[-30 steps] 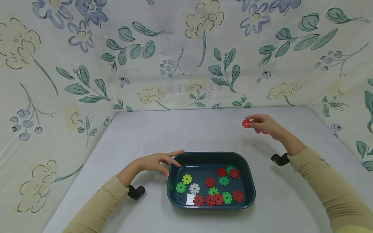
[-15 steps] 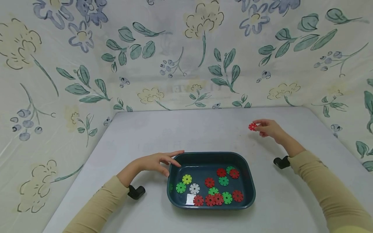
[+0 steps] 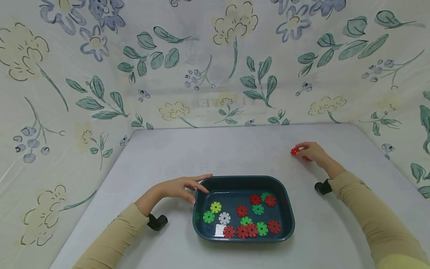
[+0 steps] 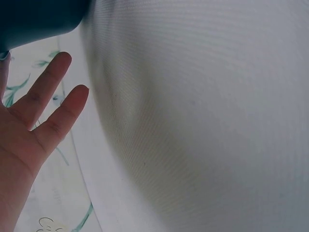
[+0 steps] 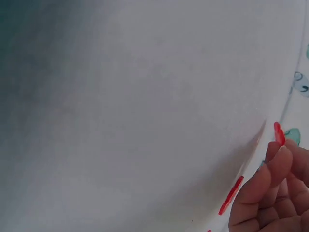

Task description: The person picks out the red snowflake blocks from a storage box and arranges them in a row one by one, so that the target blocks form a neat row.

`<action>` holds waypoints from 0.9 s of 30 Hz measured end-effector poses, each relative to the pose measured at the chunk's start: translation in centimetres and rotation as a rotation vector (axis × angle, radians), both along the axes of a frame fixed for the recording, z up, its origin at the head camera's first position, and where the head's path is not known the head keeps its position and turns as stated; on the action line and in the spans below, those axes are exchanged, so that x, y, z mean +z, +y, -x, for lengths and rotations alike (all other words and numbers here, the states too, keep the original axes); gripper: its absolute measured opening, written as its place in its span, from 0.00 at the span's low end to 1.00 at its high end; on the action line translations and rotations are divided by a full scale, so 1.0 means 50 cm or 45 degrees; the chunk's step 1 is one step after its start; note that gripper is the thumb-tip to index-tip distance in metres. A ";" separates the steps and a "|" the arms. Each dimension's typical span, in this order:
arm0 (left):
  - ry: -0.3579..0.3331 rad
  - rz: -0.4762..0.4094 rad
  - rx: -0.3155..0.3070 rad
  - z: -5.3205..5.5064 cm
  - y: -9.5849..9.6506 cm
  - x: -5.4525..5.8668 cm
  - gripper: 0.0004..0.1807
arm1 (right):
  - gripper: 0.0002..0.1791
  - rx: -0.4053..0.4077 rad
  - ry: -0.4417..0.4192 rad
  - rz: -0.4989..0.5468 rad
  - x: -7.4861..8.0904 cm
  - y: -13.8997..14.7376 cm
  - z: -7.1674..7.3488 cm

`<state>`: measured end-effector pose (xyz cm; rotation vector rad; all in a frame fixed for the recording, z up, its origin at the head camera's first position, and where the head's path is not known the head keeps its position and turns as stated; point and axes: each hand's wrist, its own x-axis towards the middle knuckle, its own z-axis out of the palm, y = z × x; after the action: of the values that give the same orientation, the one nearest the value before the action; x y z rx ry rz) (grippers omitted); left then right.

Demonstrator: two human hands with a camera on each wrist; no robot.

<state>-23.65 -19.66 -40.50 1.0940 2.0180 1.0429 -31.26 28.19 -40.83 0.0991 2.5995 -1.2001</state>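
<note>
My right hand (image 3: 312, 154), at the right of the table, pinches a red notched plastic disc (image 3: 295, 151) between thumb and fingers. In the right wrist view that pinched disc (image 5: 278, 133) shows edge-on above the fingertips, and another red disc (image 5: 231, 195) lies beside the hand. My left hand (image 3: 179, 188) rests with spread fingers on the left rim of a dark blue tray (image 3: 243, 179). Inside the tray lie several similar discs: red (image 3: 241, 211), green (image 3: 208, 217), one yellow (image 3: 215, 207) and one white (image 3: 224, 218). In the left wrist view, the left hand's (image 4: 29, 125) fingers look straight.
The tray stands on a white table (image 3: 208, 149) near its front middle. A flower-printed cloth (image 3: 201, 93) rises behind and at both sides of the table. Black camera mounts (image 3: 157, 222) sit at both wrists.
My right hand has moved to the right and slightly nearer, lowering toward the table with the red disc still pinched. The left hand, the tray and its discs have stayed put.
</note>
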 end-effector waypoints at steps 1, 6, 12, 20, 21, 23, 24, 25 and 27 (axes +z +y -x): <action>0.000 0.000 0.000 0.000 0.000 0.000 0.30 | 0.25 0.007 0.004 -0.022 -0.002 0.001 0.001; -0.003 0.002 0.004 0.000 0.000 0.000 0.29 | 0.24 0.032 0.000 -0.115 -0.006 0.003 0.005; -0.005 0.010 0.005 0.002 -0.001 -0.002 0.28 | 0.25 0.034 -0.046 -0.200 -0.010 0.004 0.013; 0.000 0.002 -0.002 0.003 0.000 -0.001 0.29 | 0.24 0.103 -0.038 -0.301 -0.014 0.000 0.021; 0.002 0.002 -0.003 0.003 0.000 -0.001 0.30 | 0.24 0.106 -0.038 -0.312 -0.014 -0.002 0.022; 0.005 0.002 -0.005 0.003 0.000 -0.001 0.29 | 0.24 0.109 -0.035 -0.339 -0.014 -0.005 0.023; 0.006 0.001 -0.006 0.003 0.000 -0.001 0.29 | 0.24 0.110 -0.031 -0.352 -0.014 -0.008 0.022; 0.004 0.001 -0.006 0.002 0.000 -0.001 0.29 | 0.24 0.110 -0.026 -0.364 -0.013 -0.009 0.022; 0.005 0.001 -0.008 0.002 -0.001 -0.001 0.30 | 0.23 0.112 -0.018 -0.382 -0.013 -0.011 0.023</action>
<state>-23.77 -19.70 -40.55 1.1020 2.0165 1.0380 -32.41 27.64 -41.49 0.0515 2.7212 -0.7710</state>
